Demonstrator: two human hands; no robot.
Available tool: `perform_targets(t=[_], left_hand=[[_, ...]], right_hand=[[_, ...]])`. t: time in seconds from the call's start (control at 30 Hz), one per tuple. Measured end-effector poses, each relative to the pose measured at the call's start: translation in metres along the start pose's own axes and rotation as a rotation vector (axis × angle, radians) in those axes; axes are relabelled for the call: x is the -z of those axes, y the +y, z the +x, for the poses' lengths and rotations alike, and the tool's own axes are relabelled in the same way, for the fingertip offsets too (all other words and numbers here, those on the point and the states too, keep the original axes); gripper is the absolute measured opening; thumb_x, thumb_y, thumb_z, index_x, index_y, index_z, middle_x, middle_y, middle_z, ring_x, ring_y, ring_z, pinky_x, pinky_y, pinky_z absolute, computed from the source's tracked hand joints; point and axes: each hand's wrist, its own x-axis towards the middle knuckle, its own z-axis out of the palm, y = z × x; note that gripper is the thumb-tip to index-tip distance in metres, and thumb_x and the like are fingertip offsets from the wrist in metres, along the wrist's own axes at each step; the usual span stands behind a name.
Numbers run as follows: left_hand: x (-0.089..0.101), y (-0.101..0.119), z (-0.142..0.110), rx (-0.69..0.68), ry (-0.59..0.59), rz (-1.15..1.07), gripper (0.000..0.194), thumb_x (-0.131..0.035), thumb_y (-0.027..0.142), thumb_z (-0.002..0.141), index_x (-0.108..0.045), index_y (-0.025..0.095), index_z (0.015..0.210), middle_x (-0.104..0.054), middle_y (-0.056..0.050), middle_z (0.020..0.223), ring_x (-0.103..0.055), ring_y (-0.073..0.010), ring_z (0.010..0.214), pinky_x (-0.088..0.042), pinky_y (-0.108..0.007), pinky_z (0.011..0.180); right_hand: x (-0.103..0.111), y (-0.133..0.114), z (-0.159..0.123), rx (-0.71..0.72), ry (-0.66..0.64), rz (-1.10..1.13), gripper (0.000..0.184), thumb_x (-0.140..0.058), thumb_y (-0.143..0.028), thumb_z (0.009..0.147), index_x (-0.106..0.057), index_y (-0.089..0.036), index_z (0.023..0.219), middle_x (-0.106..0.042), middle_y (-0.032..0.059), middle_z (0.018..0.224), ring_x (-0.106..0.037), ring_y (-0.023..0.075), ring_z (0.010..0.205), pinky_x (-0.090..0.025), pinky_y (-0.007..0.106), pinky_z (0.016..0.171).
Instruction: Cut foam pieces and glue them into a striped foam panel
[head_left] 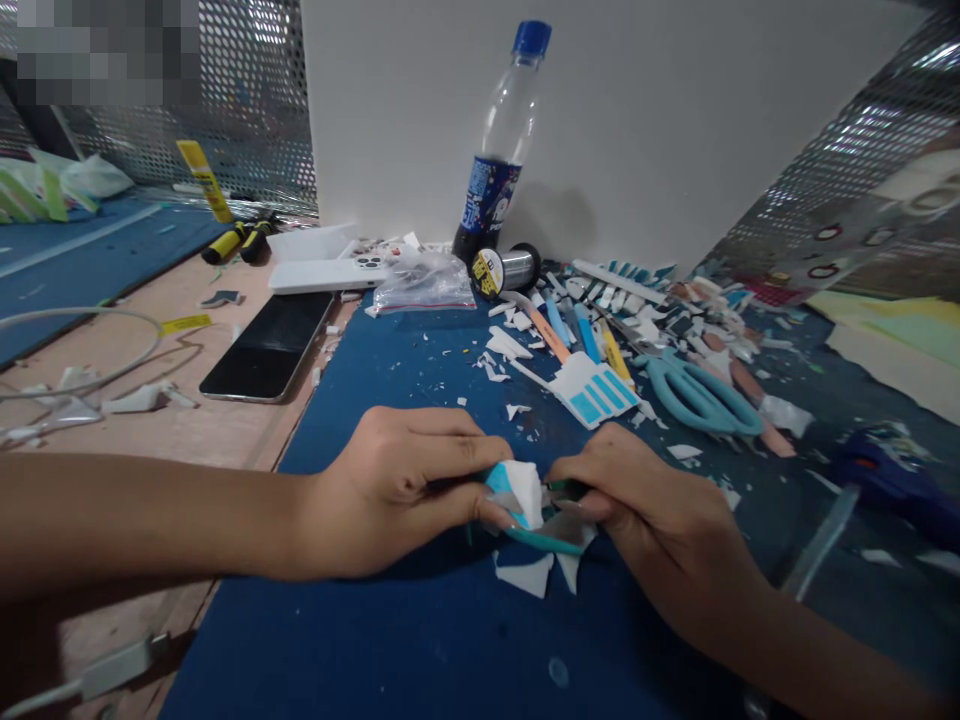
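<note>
- At the lower left of the frame, a white cable connector lies on the pinkish desk, beside a blue mat.
- Two white scraps lie on the mat at lower centre, just below the hands.
- The left hand reaches in from the left; its thumb and forefinger are pinched on a white-and-blue piece at the centre, a little below the middle.
- The right hand comes from the lower right, fingers nearly together around a dark greenish thing beside that piece; it is mostly hidden, so I cannot tell what it is.
- A teal-edged part curves below the piece, between both thumbs.
- At the right edge sits a blurred dark blue tool.
- Right of centre, a blue-striped white piece lies left of light-blue-handled scissors.
- Left of centre lies a black phone, with a white phone behind it.
- Farther back, a spool lies beside a blue-capped bottle, before a pale panel.
</note>
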Motion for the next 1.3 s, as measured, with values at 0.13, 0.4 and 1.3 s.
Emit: perform_targets(t=[0.13, 0.4, 1.3], left_hand=[[-0.0012, -0.0006, -0.0001, 0.002, 0.011, -0.026, 0.02, -0.054, 0.025, 0.089, -0.068, 0.011, 0.088, -0.069, -0.006, 0.075, -0.063, -0.0112, 0.067, -0.05, -0.018, 0.061], [-0.0028, -0.0024, -0.0014, 0.0, 0.026, -0.035, 0.019, -0.056, 0.023, 0.087, -0.069, 0.008, 0.088, -0.069, -0.008, 0.074, -0.063, -0.0117, 0.065, -0.049, -0.018, 0.058], [0.0032, 0.0022, -0.0006, -0.02, -0.022, -0.038, 0.021, -0.055, 0.028, 0.089, -0.067, 0.012, 0.092, -0.068, -0.006, 0.074, -0.063, -0.0112, 0.065, -0.052, -0.017, 0.061]], right_hand=[[-0.0003, -0.002, 0.0006, -0.01, -0.009, 0.004, 0.026, -0.036, -0.02, 0.095, -0.058, -0.017, 0.081, -0.049, -0.0005, 0.059, -0.044, 0.0125, 0.058, -0.035, 0.023, 0.053], [-0.0012, -0.0005, 0.0013, -0.012, -0.021, 0.007, 0.023, -0.038, -0.016, 0.092, -0.058, -0.018, 0.081, -0.048, -0.0007, 0.059, -0.043, 0.0127, 0.056, -0.034, 0.024, 0.052], [-0.0006, -0.0009, -0.0016, 0.003, -0.003, -0.008, 0.031, -0.029, -0.025, 0.097, -0.056, -0.02, 0.083, -0.048, -0.0003, 0.06, -0.043, 0.0133, 0.056, -0.032, 0.026, 0.053]])
